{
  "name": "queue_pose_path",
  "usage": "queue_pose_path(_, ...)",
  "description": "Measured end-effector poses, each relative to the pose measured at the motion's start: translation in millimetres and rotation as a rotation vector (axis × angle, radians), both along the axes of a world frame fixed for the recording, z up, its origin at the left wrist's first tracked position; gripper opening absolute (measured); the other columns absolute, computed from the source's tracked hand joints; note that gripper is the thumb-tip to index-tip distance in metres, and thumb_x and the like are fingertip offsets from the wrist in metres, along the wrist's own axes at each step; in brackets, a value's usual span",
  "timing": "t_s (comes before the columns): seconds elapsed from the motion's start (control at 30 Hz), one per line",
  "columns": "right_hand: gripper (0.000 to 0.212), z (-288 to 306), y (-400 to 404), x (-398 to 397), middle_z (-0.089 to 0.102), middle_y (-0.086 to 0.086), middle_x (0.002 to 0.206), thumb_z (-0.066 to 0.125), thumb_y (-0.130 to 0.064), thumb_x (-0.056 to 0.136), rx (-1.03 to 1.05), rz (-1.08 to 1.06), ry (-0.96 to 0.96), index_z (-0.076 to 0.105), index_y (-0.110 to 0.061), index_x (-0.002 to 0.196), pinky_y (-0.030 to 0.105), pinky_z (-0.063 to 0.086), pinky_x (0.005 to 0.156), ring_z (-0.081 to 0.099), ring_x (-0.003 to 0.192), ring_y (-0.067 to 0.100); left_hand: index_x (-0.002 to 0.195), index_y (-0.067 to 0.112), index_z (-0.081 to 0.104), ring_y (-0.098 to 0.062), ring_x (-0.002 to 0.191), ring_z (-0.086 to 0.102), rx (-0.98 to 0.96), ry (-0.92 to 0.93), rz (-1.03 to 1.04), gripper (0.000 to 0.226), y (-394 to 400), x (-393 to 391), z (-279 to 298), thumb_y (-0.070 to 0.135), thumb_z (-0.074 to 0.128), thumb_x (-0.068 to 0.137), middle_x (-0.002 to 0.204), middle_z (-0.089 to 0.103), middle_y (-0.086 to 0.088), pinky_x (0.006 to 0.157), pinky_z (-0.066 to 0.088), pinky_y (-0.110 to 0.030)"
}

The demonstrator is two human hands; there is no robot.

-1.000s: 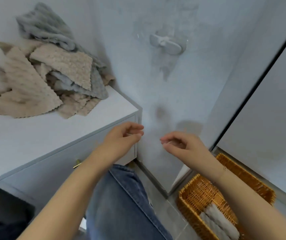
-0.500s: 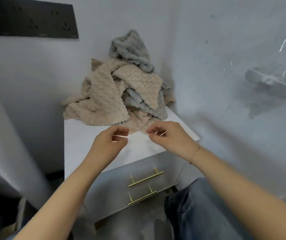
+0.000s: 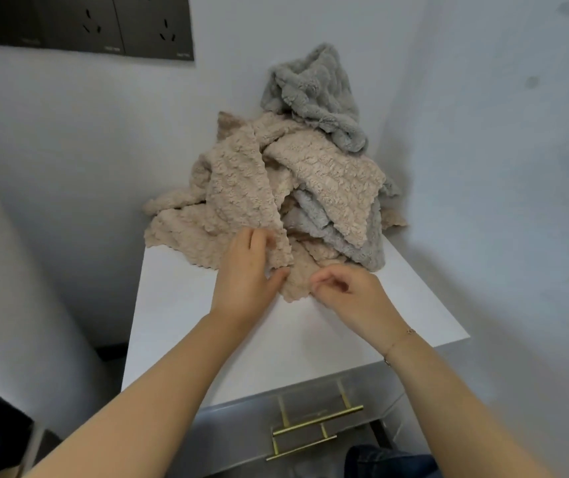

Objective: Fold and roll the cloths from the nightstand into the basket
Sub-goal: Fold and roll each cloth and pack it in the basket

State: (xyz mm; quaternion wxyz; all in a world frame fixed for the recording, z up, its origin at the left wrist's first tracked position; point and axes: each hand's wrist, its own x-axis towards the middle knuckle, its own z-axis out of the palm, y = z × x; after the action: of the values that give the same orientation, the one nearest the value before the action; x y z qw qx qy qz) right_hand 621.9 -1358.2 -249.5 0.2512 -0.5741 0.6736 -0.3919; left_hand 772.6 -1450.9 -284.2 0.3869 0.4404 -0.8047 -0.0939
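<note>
Head view: the cloths (image 3: 276, 188) lie heaped at the back of the nightstand (image 3: 207, 326), in the wall corner. The left hand (image 3: 246, 270) grips a beige cloth's hanging corner, thumb beneath. The right hand (image 3: 352, 294), fingers curled, touches the pile's front edge; whether it pinches cloth is unclear.

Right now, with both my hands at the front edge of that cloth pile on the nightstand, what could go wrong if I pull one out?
The beige cloth your left hand grips runs up under other cloths, so pulling may drag several along. The grey cloth sits on top of the heap and could topple. Your right hand is at a different beige edge, so you may lift two cloths at once. The pile sits near the nightstand side edge; loose ones might slide off.
</note>
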Motion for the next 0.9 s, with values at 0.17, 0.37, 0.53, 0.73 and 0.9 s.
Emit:
queue_pose_path(0.17, 0.015, 10, -1, -11, 0.069, 0.006, 0.079, 0.058, -0.002, 0.086, -0.013, -0.055, -0.119, 0.072, -0.007, 0.09, 0.003, 0.041, 0.054, 0.054, 0.056, -0.007, 0.103, 0.009, 0.059, -0.021, 0.09, 0.05, 0.067, 0.086, 0.125, 0.024, -17, -13, 1, 0.024, 0.068, 0.085, 0.099, 0.051, -0.002, 0.076, 0.042, -0.03)
queue_pose_path(0.37, 0.014, 11, -2, -18, 0.07, 0.01, 0.082, 0.059, -0.009, 0.088, -0.016, -0.013, -0.129, 0.072, -0.013, 0.092, 0.008, 0.045, 0.058, 0.059, 0.064, 0.001, 0.095, 0.009, 0.068, -0.017, 0.091, 0.051, 0.009, 0.069, 0.036, 0.01, 4, 16, 10, 0.013, 0.067, 0.087, 0.093, 0.061, 0.001, 0.074, 0.031, -0.016)
queue_pose_path(0.53, 0.036, 3, -6, -4, 0.059, -0.005, 0.111, 0.06, -0.006, 0.084, -0.155, 0.066, 0.026, 0.06, -0.019, 0.118, 0.005, 0.038, 0.078, 0.054, 0.095, 0.007, 0.097, 0.019, 0.061, -0.003, 0.085, 0.052, 0.059, -0.032, -0.049, 0.008, 46, 62, 30, 0.014, 0.06, 0.091, 0.101, 0.062, 0.01, 0.076, 0.037, -0.003)
queue_pose_path(0.73, 0.076, 1, -10, 18, 0.021, -0.003, 0.15, 0.063, -0.003, 0.079, -0.387, 0.242, 0.35, 0.033, -0.029, 0.144, 0.007, 0.021, 0.102, 0.023, 0.134, 0.007, 0.104, 0.026, 0.058, 0.001, 0.094, 0.055, 0.266, -0.107, -0.132, 0.011, 80, 102, 37, 0.023, 0.052, 0.095, 0.103, 0.062, 0.019, 0.079, 0.041, -0.007)
queue_pose_path(0.9, 0.075, -12, -19, 36, 0.014, 0.0, 0.158, 0.068, -0.015, 0.078, -0.39, 0.401, 0.681, 0.036, -0.03, 0.145, 0.041, 0.028, 0.107, 0.023, 0.137, 0.025, 0.078, 0.032, 0.042, -0.008, 0.058, 0.04, 0.511, -0.106, -0.186, 0.022, 86, 126, 32, 0.029, 0.042, 0.1, 0.065, 0.046, 0.005, 0.059, 0.038, -0.029)
